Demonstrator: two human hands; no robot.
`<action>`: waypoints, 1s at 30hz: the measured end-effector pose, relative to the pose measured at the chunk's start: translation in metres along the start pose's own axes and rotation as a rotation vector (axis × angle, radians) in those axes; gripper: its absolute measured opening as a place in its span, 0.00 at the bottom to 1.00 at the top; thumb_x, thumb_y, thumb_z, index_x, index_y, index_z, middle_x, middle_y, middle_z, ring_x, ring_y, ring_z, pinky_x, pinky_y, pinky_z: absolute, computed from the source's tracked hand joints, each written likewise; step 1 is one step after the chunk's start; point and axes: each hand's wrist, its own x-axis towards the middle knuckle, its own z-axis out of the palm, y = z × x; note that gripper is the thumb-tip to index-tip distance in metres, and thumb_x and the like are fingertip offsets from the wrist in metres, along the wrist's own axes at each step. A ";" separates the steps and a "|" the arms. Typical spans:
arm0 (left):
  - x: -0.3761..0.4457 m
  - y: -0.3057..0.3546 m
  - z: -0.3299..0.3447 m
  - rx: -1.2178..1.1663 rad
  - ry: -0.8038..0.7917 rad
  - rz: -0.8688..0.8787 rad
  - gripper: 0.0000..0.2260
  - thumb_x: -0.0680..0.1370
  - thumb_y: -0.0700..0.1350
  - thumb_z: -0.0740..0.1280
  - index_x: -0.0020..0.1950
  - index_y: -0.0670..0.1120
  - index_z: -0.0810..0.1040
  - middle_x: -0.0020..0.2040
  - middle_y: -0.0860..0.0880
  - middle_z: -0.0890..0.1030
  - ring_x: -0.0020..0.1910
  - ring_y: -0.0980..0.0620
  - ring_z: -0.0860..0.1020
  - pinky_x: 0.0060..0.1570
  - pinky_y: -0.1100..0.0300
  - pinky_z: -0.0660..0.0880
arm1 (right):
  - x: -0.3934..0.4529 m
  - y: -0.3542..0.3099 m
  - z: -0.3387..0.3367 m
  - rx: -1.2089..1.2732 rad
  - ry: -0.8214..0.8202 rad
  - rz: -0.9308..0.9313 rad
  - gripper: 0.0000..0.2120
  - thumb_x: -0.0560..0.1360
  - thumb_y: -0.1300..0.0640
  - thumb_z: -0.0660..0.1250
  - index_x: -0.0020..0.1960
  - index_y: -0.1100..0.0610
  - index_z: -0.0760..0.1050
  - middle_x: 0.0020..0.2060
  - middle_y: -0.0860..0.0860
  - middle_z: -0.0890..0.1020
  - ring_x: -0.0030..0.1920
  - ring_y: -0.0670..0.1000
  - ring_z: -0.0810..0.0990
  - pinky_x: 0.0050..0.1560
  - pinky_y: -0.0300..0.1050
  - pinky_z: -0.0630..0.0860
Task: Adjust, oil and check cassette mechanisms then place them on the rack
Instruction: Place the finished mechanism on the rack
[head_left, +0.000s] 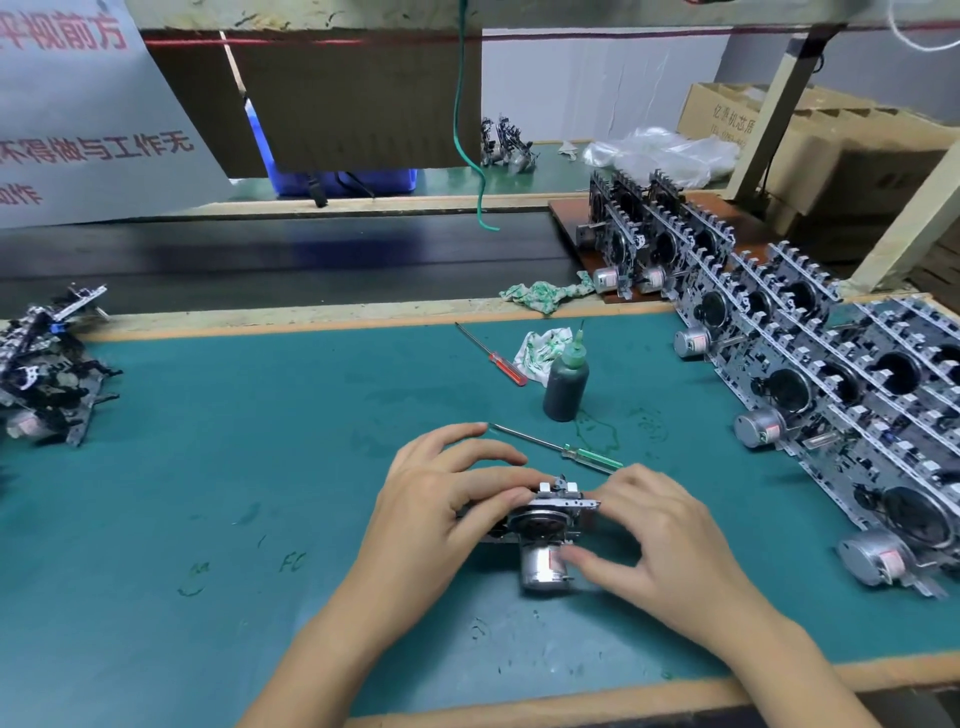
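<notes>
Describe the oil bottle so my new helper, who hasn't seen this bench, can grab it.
On the green mat, look just beyond the two hands, toward the row of mechanisms on the right. The oil bottle stands upright there beside a crumpled cloth. Unlike the two screwdrivers lying flat nearby, it is a dark, stubby bottle with a thin green nozzle.

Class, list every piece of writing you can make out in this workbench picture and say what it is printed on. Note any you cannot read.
"平视前方": red, cut off at the edge, on the white sign.
"不得做与工作无": red, same sign.
"作": red, bottom-left of the sign, cut off.
"亿鼎机芯": uncertain, on the cardboard box; the line beneath is too small.
Red label on the motor of the held mechanism: blurred.
Green marks on the mat: illegible.
</notes>
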 end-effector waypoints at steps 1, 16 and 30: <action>0.000 0.001 0.000 -0.002 0.000 -0.002 0.14 0.76 0.59 0.58 0.51 0.62 0.83 0.51 0.67 0.79 0.64 0.62 0.68 0.64 0.66 0.59 | 0.001 -0.001 -0.001 0.008 -0.014 0.015 0.19 0.68 0.36 0.63 0.39 0.52 0.79 0.33 0.43 0.76 0.38 0.46 0.74 0.39 0.40 0.71; 0.000 0.000 -0.001 0.011 -0.008 -0.015 0.15 0.75 0.60 0.57 0.52 0.63 0.82 0.52 0.68 0.77 0.65 0.60 0.68 0.64 0.58 0.63 | 0.021 -0.017 0.007 0.767 -0.040 0.270 0.13 0.61 0.56 0.76 0.44 0.47 0.79 0.45 0.44 0.81 0.49 0.48 0.80 0.55 0.44 0.73; -0.003 -0.001 0.000 -0.043 0.020 0.006 0.13 0.76 0.59 0.58 0.58 0.65 0.76 0.53 0.65 0.79 0.64 0.60 0.69 0.63 0.52 0.67 | 0.011 -0.007 -0.005 0.386 -0.051 0.183 0.20 0.66 0.38 0.67 0.54 0.46 0.79 0.48 0.37 0.79 0.55 0.41 0.74 0.57 0.34 0.68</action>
